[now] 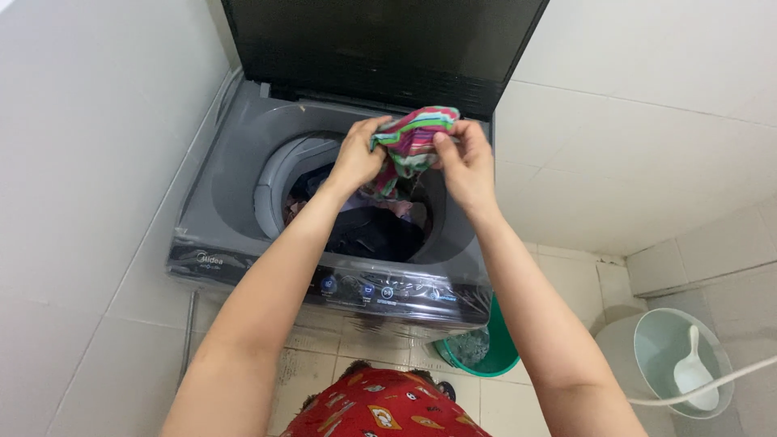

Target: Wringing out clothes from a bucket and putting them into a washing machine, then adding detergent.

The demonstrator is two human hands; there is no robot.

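Note:
A grey top-loading washing machine stands against the wall with its dark lid raised. Dark and coloured clothes lie in its round drum. Both my hands are over the drum opening. My left hand and my right hand together hold a small striped cloth in pink, green and white, bunched between them above the clothes.
A green bucket sits on the tiled floor under the machine's front right corner. A pale round tub with a white scoop stands at the right. White tiled walls close in on the left and the right.

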